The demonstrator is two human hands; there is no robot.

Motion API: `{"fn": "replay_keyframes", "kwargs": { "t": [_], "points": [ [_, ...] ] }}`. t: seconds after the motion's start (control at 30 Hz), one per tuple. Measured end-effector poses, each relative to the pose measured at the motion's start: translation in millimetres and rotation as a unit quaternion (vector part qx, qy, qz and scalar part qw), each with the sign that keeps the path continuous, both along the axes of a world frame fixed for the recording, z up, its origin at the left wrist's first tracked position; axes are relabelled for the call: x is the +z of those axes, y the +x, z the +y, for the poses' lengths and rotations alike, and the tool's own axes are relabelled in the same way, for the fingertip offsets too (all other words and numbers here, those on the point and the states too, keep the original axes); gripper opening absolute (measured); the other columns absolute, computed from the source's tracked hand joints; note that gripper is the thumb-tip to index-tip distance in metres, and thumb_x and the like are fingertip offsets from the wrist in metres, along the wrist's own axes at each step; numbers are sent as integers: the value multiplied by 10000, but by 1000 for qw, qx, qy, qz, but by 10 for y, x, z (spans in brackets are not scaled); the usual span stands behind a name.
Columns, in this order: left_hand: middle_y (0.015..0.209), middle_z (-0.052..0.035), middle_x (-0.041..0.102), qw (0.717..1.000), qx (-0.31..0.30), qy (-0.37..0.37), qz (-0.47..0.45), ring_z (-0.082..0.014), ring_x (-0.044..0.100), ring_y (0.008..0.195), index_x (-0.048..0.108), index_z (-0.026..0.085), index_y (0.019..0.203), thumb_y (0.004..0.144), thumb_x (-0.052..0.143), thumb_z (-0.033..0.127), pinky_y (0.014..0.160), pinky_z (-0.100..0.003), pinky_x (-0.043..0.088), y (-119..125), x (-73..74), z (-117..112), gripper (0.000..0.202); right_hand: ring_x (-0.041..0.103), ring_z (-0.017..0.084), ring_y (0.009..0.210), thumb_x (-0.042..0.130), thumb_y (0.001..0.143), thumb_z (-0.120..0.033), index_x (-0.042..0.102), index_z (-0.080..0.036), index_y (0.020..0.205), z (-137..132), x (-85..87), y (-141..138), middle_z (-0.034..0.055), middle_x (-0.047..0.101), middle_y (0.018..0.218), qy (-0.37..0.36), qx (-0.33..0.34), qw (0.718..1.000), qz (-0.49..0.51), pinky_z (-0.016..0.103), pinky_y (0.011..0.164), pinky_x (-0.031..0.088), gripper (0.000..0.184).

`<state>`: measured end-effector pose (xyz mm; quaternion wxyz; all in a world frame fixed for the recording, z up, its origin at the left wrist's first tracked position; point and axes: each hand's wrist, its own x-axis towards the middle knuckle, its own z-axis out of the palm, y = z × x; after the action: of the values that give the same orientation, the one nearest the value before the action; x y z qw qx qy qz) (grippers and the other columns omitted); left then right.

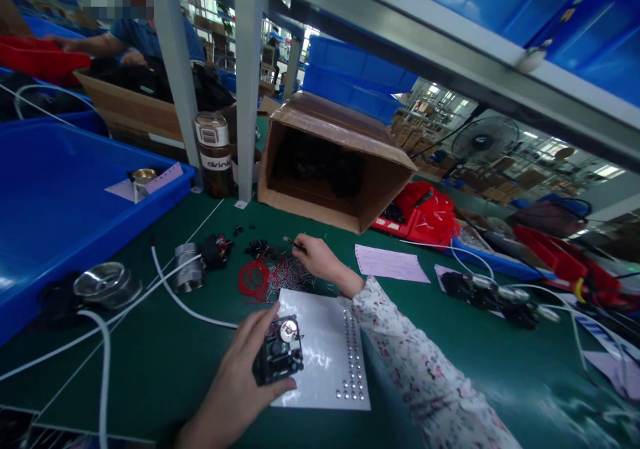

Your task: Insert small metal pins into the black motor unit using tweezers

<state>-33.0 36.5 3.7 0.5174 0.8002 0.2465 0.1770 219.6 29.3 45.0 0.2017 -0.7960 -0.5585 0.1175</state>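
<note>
My left hand [240, 376] is wrapped around a small black motor assembly [281, 352] with a round silver part on top, held over a shiny white sheet [325, 349] on the green table. My right hand [316, 257], in a floral sleeve, reaches forward and pinches a thin dark pin-like part [293, 241] above a heap of red wires [257, 279] and small metal pieces [295, 277]. Rows of small silver studs [351, 356] line the sheet's right side.
An open cardboard box [330, 162] lies on its side behind the wires. A blue bin [60, 189] stands at left, with metal cylinders [189, 267] and white cables [170, 289] near it. A brown bottle [215, 156], pink paper [390, 262], red bags [425, 212] and another person [135, 36] at the far left are in view.
</note>
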Motion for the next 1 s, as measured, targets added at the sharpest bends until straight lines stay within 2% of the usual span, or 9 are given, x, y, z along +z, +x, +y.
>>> {"fn": "replay_keyframes", "kwargs": {
  "t": [0.17,0.27,0.33,0.4,0.53,0.6,0.73,0.83,1.0],
  "points": [
    [1219,-71,570,993,73,-83,34,-322,543,1112,457,259,1288,564,747,281,1015,-534,395,62,233,-64,780,518,127,664,522,860,-167,517,-179,769,-435,414,77,-16,588,725,59,-71,995,35,225,609,339,91],
    [1230,-61,569,989,78,-124,32,-323,541,1116,451,286,1280,562,746,327,1018,-545,381,94,413,-110,777,524,126,648,515,838,-169,532,-175,745,-782,510,216,-18,596,705,66,-121,989,49,220,600,355,95],
    [1252,-57,557,988,69,-135,31,-324,533,1130,448,298,1274,563,743,338,1029,-544,366,125,485,-142,771,542,138,659,520,835,-187,549,-169,764,-1039,436,330,-9,605,712,61,-166,983,49,228,608,373,79],
    [1271,-66,545,989,56,-135,37,-330,532,1129,443,296,1270,561,740,354,1023,-551,366,171,499,-167,771,571,165,693,529,828,-185,568,-155,789,-1296,261,438,21,622,737,49,-225,972,40,251,635,394,63],
    [1261,-104,548,990,26,-117,69,-357,533,1124,461,250,1237,545,724,383,1004,-569,376,285,414,-188,752,610,241,866,522,855,-194,609,-120,885,-1713,-151,605,143,649,934,22,-332,943,10,313,738,423,119],
    [1242,-103,560,991,17,-108,74,-356,539,1115,483,238,1201,560,712,387,1000,-555,388,321,359,-183,697,611,242,934,515,876,-202,621,-126,937,-1830,-282,679,155,644,1011,13,-355,935,6,310,776,428,144],
    [1261,-66,548,994,-12,-88,62,-334,556,1098,498,281,1195,618,705,398,971,-516,438,314,245,-115,623,636,192,833,642,820,-240,641,-167,874,-1850,-407,800,68,683,888,-23,-352,935,23,261,718,442,90],
    [1305,-48,521,994,-50,-78,59,-328,550,1117,492,315,1226,655,701,404,980,-505,447,270,158,-27,615,618,171,712,737,734,-238,627,-157,793,-1748,-478,822,32,668,770,-64,-345,936,29,258,647,435,149],
    [1339,-48,496,995,-64,-69,34,-319,490,1203,488,311,1229,686,706,388,1071,-529,347,260,130,13,591,609,176,744,664,767,-127,590,-150,754,-1634,-442,714,55,663,786,-88,-322,943,5,263,660,407,79]
  ]
}}
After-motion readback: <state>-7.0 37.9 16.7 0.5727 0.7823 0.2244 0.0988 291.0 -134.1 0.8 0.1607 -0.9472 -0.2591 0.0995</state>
